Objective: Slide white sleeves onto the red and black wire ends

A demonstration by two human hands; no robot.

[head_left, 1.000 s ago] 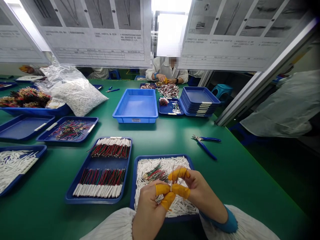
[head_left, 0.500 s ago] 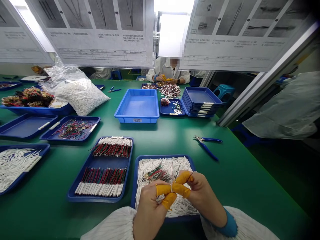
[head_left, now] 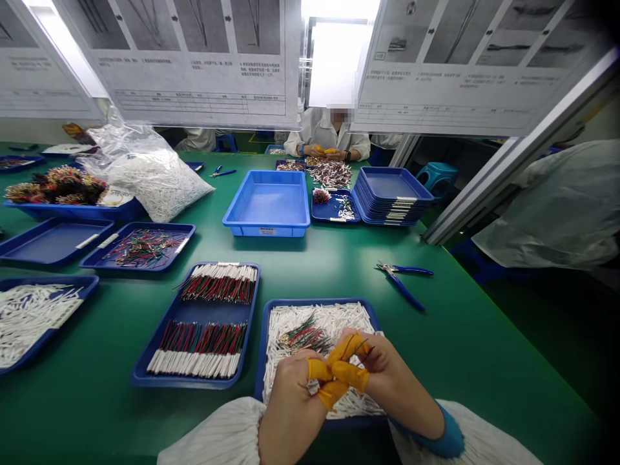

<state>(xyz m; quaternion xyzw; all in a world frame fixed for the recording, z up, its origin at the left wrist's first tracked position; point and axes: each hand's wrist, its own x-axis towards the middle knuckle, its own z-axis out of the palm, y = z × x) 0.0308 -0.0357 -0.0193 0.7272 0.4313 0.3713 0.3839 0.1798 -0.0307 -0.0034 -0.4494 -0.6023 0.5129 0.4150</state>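
Observation:
My left hand (head_left: pixel 294 397) and my right hand (head_left: pixel 382 369), both with yellow finger cots, meet fingertip to fingertip above a blue tray (head_left: pixel 259 361) of short white sleeves (head_left: pixel 349 403). Thin dark wire (head_left: pixel 367 349) sticks out from the pinched fingers of my right hand. My left thumb and forefinger are closed at the same spot; the white sleeve seen there a moment earlier is now hidden by the fingers. A small bunch of red, green and black wires (head_left: pixel 306 337) lies on the sleeves just behind my hands.
Left of my hands, a blue tray (head_left: pixel 203 314) holds two rows of sleeved wires. Blue-handled cutters (head_left: pixel 404 284) lie to the right. Farther back are a light-blue bin (head_left: pixel 266 200), stacked trays (head_left: pixel 392 197) and a bag of sleeves (head_left: pixel 155 177). A co-worker (head_left: pixel 327 139) sits opposite.
My right fingers have closed in over my left fingertips, covering the white sleeve that showed between them. The wire that stood upright there no longer shows.

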